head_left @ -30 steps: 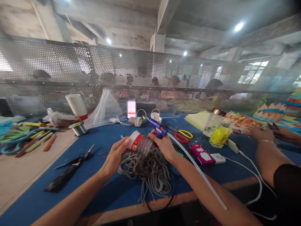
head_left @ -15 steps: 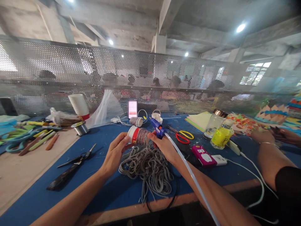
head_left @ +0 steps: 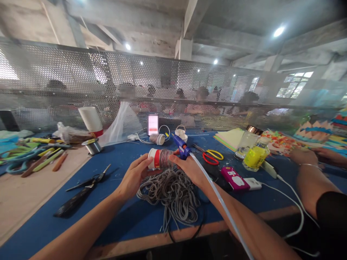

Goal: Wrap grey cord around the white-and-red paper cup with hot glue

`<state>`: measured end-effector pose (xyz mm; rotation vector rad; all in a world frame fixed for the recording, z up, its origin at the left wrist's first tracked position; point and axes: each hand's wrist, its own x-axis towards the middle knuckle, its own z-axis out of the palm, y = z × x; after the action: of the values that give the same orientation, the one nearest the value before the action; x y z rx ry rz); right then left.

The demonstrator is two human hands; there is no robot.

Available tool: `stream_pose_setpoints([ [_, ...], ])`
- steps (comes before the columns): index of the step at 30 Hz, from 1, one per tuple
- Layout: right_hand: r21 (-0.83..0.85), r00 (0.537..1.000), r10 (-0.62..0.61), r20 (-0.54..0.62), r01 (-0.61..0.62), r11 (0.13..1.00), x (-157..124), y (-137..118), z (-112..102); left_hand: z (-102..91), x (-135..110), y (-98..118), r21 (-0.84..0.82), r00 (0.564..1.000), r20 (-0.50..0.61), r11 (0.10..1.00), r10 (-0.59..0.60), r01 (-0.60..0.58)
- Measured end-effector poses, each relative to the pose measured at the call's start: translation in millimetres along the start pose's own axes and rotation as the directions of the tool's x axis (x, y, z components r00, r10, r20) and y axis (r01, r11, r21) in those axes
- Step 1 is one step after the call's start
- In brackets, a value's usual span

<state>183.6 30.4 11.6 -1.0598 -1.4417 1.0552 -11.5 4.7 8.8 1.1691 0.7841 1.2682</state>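
Head view. Left hand [head_left: 135,175]: partly curled, thumb above and fingers beneath, pinching the white rim end of a paper cup [head_left: 157,159]. Cup: on its side in front of the person, raised over a heap of grey cord [head_left: 173,198]; red band near the rim, cord wound around the remainder. Right hand [head_left: 188,168]: closed about a blue glue gun [head_left: 182,147], thumb against the wound end of the cup; nozzle directed toward the far side of the table [head_left: 119,213]. Translucent glue stick [head_left: 217,193]: extends from the gun's rear across the right forearm.

Hidden or unclear: most right-hand fingers, behind gun and cup; gun's handle and trigger, largely covered; cup's base end, masked by the right hand; whether the trigger is pressed, cannot tell; glue stick's far end, cut off by the lower edge; co-worker's hand [head_left: 303,159], blurred, its grip unreadable.
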Motion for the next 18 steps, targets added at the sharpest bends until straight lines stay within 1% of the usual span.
stream_pose_setpoints([
  [2,-0.002,1.000,-0.017,0.002,0.017,1.000,1,2,0,-1.0,2,-1,0.009,1.000,-0.007,1.000,-0.010,0.010],
  [5,0.029,1.000,-0.029,-0.007,0.029,0.999,3,6,1,-3.0,3,-4,0.044,1.000,-0.017,0.999,0.013,-0.012],
  [9,0.084,0.997,-0.071,-0.034,0.073,0.994,7,15,0,-4.0,2,-5,0.151,0.998,-0.011,0.987,0.057,-0.054],
  [12,0.114,0.996,-0.081,-0.025,0.083,0.990,11,22,-2,-3.2,-1,-5,0.231,0.999,0.002,0.972,0.049,-0.048],
  [16,0.098,0.994,-0.100,-0.048,0.104,0.990,14,27,-2,-2.6,-3,-4,0.300,0.998,0.006,0.951,0.070,-0.069],
  [18,0.095,0.992,-0.107,-0.068,0.114,0.989,14,27,-1,-3.3,-2,-3,0.294,0.997,-0.004,0.953,0.079,-0.075],
])
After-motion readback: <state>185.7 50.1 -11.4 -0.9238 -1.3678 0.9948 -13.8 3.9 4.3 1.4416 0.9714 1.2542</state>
